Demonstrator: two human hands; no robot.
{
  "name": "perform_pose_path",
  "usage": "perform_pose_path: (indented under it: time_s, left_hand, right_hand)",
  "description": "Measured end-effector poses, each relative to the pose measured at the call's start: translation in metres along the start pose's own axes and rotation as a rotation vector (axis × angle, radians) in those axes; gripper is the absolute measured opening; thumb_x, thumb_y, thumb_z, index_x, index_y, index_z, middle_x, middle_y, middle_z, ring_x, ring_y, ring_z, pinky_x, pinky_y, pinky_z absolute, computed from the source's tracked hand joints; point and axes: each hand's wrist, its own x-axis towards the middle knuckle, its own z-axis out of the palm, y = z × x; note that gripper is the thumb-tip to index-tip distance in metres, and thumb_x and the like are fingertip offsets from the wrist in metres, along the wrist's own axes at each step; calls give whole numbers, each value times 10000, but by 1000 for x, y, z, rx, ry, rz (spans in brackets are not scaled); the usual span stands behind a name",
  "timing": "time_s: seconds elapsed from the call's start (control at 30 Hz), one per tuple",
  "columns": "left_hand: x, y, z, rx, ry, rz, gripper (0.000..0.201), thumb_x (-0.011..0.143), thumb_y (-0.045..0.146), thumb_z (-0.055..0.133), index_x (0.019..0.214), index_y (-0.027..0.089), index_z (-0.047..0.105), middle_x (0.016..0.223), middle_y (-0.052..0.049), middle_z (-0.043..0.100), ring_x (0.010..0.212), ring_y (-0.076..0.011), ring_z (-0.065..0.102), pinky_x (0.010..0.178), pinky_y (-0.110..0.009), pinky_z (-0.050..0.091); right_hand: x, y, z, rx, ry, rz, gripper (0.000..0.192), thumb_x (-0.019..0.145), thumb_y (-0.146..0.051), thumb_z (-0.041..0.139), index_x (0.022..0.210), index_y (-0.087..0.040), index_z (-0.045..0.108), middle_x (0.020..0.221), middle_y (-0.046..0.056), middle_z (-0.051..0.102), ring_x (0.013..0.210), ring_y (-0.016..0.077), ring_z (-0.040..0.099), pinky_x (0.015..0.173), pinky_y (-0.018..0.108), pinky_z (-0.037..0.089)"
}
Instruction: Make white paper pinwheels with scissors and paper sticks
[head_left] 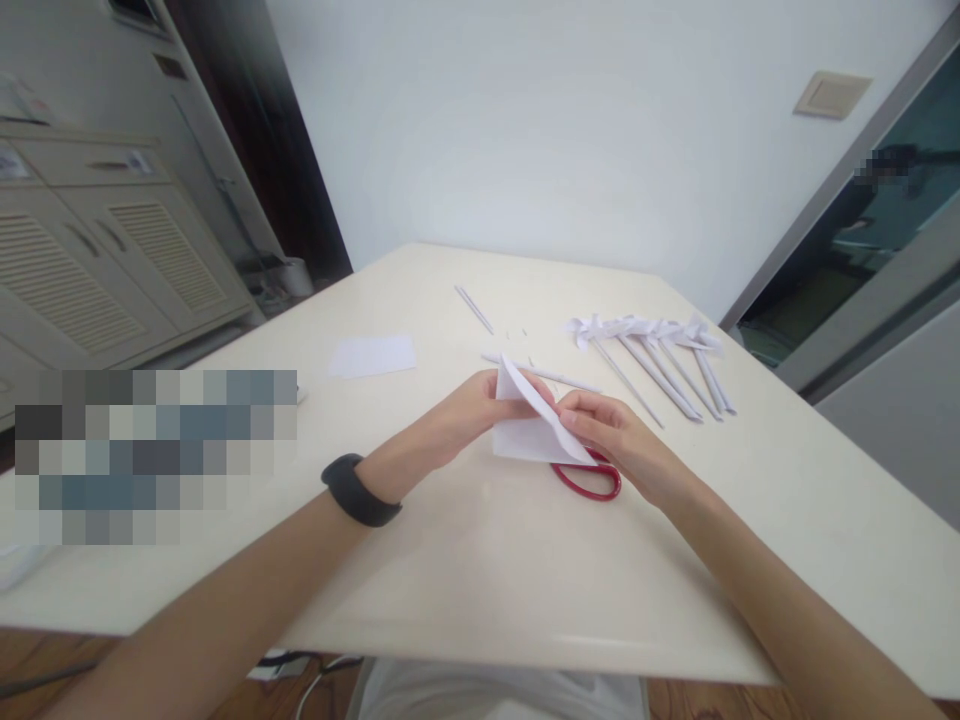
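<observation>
A folded sheet of white paper is held up between my two hands, over the near middle of the table. My left hand grips it from the left, its fingers partly hidden behind the paper. My right hand pinches the paper's right side between thumb and fingers. Just below the paper, red-handled scissors lie on the table, their blades hidden. A rolled paper stick lies behind my hands.
Several paper pinwheels on rolled sticks lie at the right. Thin paper sticks lie farther back. A flat paper sheet lies left of my hands. The white table meets a wall behind; a blurred patch covers its left side.
</observation>
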Motion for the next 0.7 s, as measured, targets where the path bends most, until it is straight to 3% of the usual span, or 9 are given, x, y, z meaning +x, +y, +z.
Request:
perform_pose_path:
  time_s: [0.13, 0.23, 0.47, 0.7]
  left_hand:
    - [-2, 1, 1, -23, 92, -64, 361, 713, 352, 689, 1007, 148, 646, 995, -101, 696, 850, -228, 656, 724, -316, 503]
    - [-2, 3, 2, 25, 136, -70, 414, 692, 369, 704, 1035, 148, 637, 1066, -111, 683, 891, -255, 657, 748, -343, 509]
    - [-2, 4, 6, 137, 197, -105, 423, 683, 361, 710, 1041, 148, 633, 1028, -90, 696, 872, -241, 656, 710, -313, 506]
    - [-3, 5, 5, 158, 144, -61, 422, 704, 305, 681, 1095, 162, 612, 1069, -82, 676, 899, -233, 640, 708, -304, 494]
  right_hand:
    - [1, -1, 0, -44, 79, -61, 276, 863, -460, 497, 793, -206, 579, 783, 17, 585, 726, 143, 545, 739, 288, 460]
    - [2, 0, -1, -48, 84, -96, 292, 883, -473, 452, 816, -217, 575, 771, 22, 579, 746, 154, 552, 758, 301, 476]
    - [2, -1, -3, 55, 74, -164, 295, 859, -504, 488, 904, -224, 568, 963, 40, 594, 851, 165, 570, 758, 299, 492]
    - [2, 0, -4, 62, 175, -103, 155, 819, -341, 609, 823, -190, 575, 792, 3, 591, 718, 129, 556, 634, 229, 439]
